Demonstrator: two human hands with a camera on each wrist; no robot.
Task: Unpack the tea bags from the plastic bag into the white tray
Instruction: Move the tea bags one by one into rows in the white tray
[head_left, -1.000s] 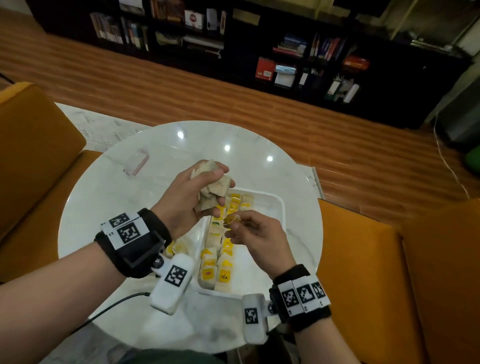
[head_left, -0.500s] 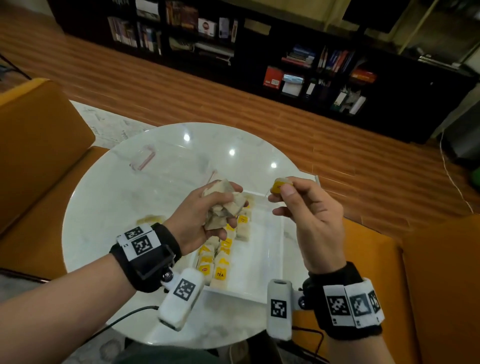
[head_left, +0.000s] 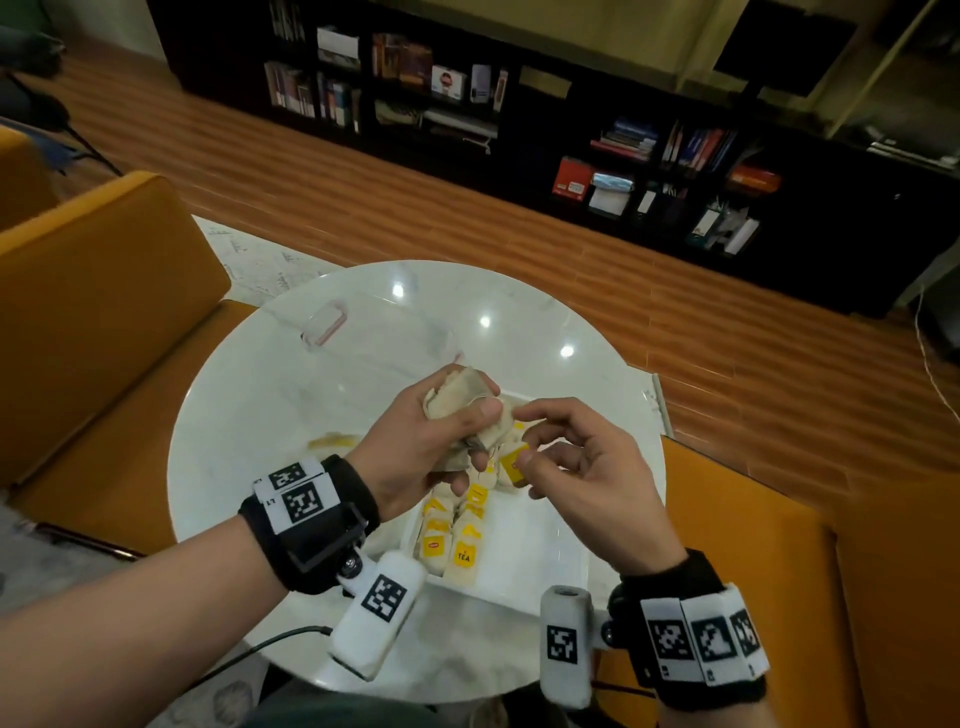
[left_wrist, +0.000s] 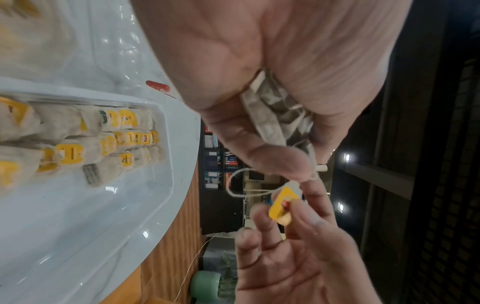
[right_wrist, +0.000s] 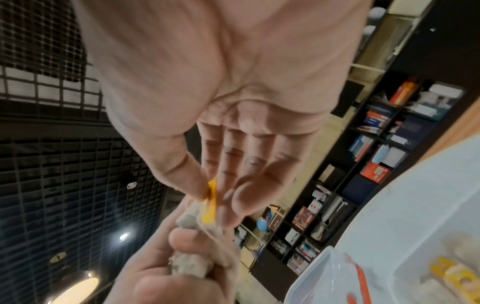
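Above the white tray (head_left: 540, 561), my left hand (head_left: 415, 447) clutches what looks like several tea bags (head_left: 462, 400) while my right hand (head_left: 587, 467) pinches a yellow tag (head_left: 513, 461).

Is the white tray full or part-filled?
Part-filled: tea bags line the left side of the white tray; the right side is bare.

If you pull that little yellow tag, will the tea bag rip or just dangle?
Probably dangle: the yellow tag hangs on a thin looped string, so the bag should swing limply. It looks light and soft, crumpling in the left hand. Hard tugs might tear it.
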